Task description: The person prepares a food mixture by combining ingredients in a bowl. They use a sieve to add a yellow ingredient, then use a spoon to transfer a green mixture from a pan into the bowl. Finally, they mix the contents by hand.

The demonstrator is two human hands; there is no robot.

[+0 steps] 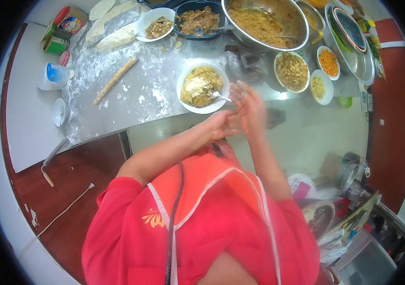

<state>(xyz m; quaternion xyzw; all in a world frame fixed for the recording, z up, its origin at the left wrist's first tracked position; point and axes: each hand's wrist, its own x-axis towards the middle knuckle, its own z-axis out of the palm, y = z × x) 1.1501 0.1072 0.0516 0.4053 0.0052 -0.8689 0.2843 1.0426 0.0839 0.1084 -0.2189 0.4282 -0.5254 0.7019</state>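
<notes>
A white bowl (184,100) near the front edge of the steel table holds a chopped yellow-green filling (200,97), with pale powder (196,86) heaped on top. A metal utensil (220,95), probably a fork, rests in it with its handle pointing towards my right hand. My right hand (248,104) is raised just right of the bowl, fingers extended and slightly blurred, with nothing visibly gripped. Palm turned up and fingers apart, my left hand (226,124) is close beside the right wrist, below the bowl. Whether the hands touch is unclear.
Left of the bowl, a wooden rolling pin (115,80) lies on the floured steel table (142,74). Behind are a dish of brown filling (199,23) and a large steel bowl (304,34). Several small bowls, including one of chopped orange food (328,63), stand right.
</notes>
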